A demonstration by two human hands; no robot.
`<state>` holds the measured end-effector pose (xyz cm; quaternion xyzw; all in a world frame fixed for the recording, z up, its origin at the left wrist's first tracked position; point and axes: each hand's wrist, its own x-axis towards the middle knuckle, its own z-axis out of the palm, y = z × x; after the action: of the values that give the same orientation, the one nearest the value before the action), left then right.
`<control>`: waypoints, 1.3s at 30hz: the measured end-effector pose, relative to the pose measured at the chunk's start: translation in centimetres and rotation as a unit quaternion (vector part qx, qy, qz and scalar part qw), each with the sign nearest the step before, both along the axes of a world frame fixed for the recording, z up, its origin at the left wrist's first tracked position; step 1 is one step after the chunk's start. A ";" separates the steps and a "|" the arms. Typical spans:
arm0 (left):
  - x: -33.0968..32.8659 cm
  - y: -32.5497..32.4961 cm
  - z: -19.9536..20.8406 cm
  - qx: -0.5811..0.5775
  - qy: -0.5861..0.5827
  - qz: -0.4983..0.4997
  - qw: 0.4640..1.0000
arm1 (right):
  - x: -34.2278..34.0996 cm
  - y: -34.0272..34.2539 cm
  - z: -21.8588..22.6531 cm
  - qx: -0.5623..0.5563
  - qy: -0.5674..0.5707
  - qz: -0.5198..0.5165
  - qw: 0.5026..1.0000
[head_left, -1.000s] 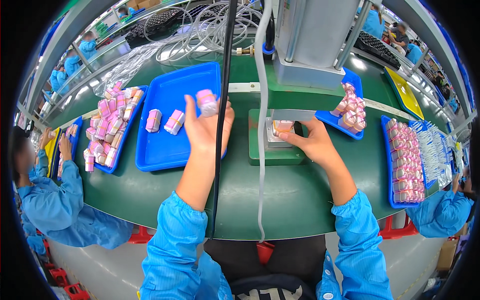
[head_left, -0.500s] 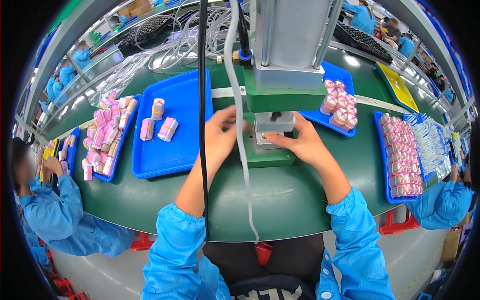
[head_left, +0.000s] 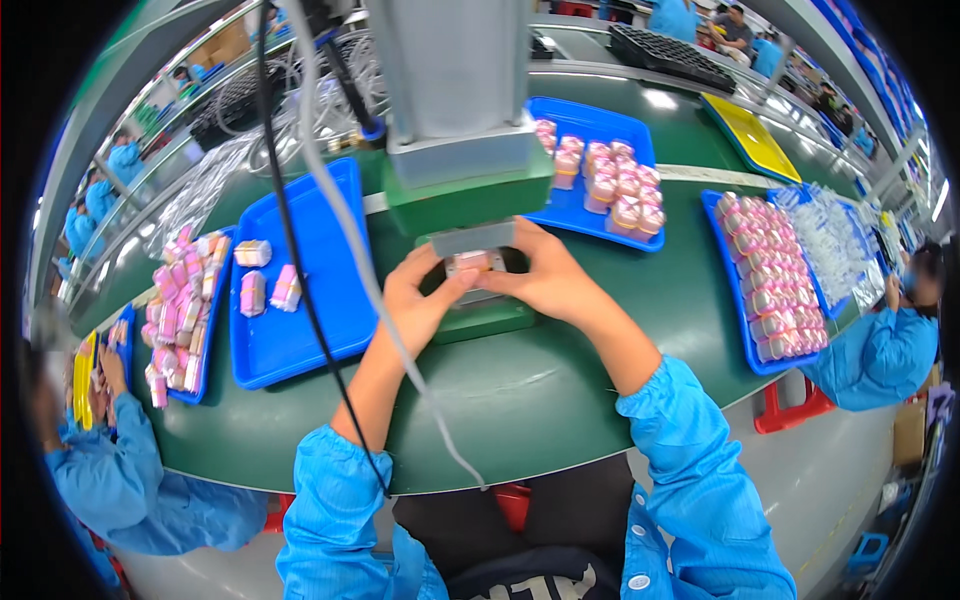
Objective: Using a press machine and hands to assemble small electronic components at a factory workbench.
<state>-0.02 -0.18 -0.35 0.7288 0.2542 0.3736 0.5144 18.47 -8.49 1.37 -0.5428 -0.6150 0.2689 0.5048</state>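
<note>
A bench press with a grey body and a green upper plate [head_left: 468, 196] stands before me. Under it, above the green base [head_left: 486, 322], a small pink-and-white wrapped block [head_left: 473, 261] sits in the metal fixture. My left hand [head_left: 415, 298] curls around the fixture's left side, its thumb pressed to the block's front. From the right, my right hand [head_left: 545, 275] does the same, thumb tip close to the left one. Both hands are closed about the block; their other fingers are partly hidden behind the fixture.
Left of the press, a blue tray [head_left: 300, 352] holds three similar blocks, beside a heaped tray of blocks [head_left: 178, 325]. Right are another blue tray [head_left: 640, 243] and a tightly filled one [head_left: 775, 290]. A grey cable [head_left: 372, 285] and black cable [head_left: 290, 235] hang in front. Co-workers sit either side.
My left hand has come in from beside the fixture, and its thumb now meets the block. My right hand stays at the fixture. The whole view has shifted, with the press now further left.
</note>
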 end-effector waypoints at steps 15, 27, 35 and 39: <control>0.4 -0.5 0.6 0.085 0.027 0.020 0.996 | 12.1 -4.0 2.9 0.022 -0.138 -0.332 0.933; 0.1 -0.1 0.2 0.094 0.034 0.016 0.995 | 12.5 -4.9 1.7 -0.100 -0.340 -0.387 0.851; 0.0 0.2 -0.5 0.062 0.011 -0.003 0.998 | 10.6 -4.4 3.0 -0.086 -0.298 -0.334 0.890; 0.0 0.3 -0.9 0.081 0.034 0.017 0.996 | 10.3 -3.9 3.1 0.020 -0.135 -0.282 0.950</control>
<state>-0.03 0.14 -1.30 0.7761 0.2530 0.3764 0.4382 28.80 -12.42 4.49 -0.7151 -0.5047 0.0280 0.4828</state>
